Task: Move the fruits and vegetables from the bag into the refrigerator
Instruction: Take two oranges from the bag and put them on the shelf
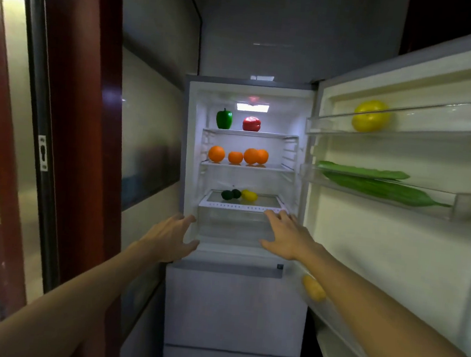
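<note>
The refrigerator [187, 145] stands open in front of me. A green pepper [224, 119] and a red pepper [251, 124] sit on its top shelf. Several oranges [216, 153] line the middle shelf. Two dark avocados [230, 194] and a lemon [249, 195] lie on the lowest shelf. My left hand [171, 237] and my right hand [287, 235] reach out, fingers spread and holding nothing, in front of the clear crisper drawer [232, 224]. No bag is in view.
The open door [394, 251] on the right holds a yellow fruit [371, 116] in the top bin, two long green gourds [372, 181] in the middle bin and a yellow item [313, 288] lower down. A dark red door frame [83, 135] stands at left.
</note>
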Tool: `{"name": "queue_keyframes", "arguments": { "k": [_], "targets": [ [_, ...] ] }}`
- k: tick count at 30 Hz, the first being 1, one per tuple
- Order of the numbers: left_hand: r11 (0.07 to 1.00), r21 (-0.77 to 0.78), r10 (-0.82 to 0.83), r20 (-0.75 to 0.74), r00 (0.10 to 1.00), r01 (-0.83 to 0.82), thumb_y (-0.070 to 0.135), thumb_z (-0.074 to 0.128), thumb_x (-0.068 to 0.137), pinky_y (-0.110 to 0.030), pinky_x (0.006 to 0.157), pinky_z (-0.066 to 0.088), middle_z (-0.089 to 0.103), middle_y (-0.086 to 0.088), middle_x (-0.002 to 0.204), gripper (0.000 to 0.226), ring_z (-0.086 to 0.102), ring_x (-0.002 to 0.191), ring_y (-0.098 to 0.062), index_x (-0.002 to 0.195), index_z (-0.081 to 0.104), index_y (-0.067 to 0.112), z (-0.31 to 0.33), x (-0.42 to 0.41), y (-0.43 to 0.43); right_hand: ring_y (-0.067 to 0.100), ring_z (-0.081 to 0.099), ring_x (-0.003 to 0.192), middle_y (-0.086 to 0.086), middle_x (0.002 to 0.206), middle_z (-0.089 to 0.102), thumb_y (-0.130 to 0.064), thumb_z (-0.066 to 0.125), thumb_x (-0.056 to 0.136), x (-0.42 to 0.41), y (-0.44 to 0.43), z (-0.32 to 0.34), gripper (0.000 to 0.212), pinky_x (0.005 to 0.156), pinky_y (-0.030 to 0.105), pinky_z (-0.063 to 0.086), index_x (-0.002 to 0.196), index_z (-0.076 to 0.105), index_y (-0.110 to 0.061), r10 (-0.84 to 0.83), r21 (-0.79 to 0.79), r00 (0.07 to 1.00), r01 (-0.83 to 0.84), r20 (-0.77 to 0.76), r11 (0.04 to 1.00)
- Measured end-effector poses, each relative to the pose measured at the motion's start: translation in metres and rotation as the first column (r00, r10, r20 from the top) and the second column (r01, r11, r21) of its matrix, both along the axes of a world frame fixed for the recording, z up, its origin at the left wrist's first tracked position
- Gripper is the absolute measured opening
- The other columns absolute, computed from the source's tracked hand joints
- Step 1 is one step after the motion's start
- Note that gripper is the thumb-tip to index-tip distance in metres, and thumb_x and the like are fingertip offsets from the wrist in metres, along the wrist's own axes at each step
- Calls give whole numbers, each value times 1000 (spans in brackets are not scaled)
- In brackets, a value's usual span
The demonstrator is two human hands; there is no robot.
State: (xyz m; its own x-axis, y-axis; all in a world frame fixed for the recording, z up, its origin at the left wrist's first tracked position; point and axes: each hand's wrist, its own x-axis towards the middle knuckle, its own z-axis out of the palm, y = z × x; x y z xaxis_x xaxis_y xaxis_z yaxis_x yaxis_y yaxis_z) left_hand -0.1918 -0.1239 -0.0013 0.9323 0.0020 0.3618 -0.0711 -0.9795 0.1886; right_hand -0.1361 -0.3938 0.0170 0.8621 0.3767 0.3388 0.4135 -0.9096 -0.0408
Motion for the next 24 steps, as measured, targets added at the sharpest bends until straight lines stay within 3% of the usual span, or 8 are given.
{"name": "queue_keyframes", "arguments": {
  "k": [8, 17, 24],
  "targets": [
    [996, -31, -88, 12, 996, 88, 45, 58, 89, -38, 97, 46, 50, -9, 134, 60, 52, 118, -25, 140, 39, 19, -4, -36, -64, 34, 33, 129, 13, 143, 32, -46, 58, 86, -59, -58, -15, 79, 94, 47, 43, 149, 15, -24, -16, -32, 999, 14, -52, 999],
    [971, -29, -236, -3, 972, 236, 47, 55, 91, -39, 100, 43, 48, -7, 138, 59, 48, 123, -25, 140, 38, 19, -18, -69, -166, 34, 37, 124, 10, 135, 37, -47, 56, 84, -124, -152, -32, 72, 89, 47, 44, 144, 21, -26, -122, 40, 988, 126, -95, 991],
    [900, -34, -436, -14, 900, 435, 46, 56, 86, -40, 98, 44, 54, -13, 133, 64, 51, 121, -32, 141, 42, 16, -18, -76, -266, 33, 36, 126, 12, 139, 36, -46, 56, 88, -171, -236, -30, 74, 93, 48, 44, 147, 17, -25, -246, 53, 966, 251, -86, 967]
  ]
}}
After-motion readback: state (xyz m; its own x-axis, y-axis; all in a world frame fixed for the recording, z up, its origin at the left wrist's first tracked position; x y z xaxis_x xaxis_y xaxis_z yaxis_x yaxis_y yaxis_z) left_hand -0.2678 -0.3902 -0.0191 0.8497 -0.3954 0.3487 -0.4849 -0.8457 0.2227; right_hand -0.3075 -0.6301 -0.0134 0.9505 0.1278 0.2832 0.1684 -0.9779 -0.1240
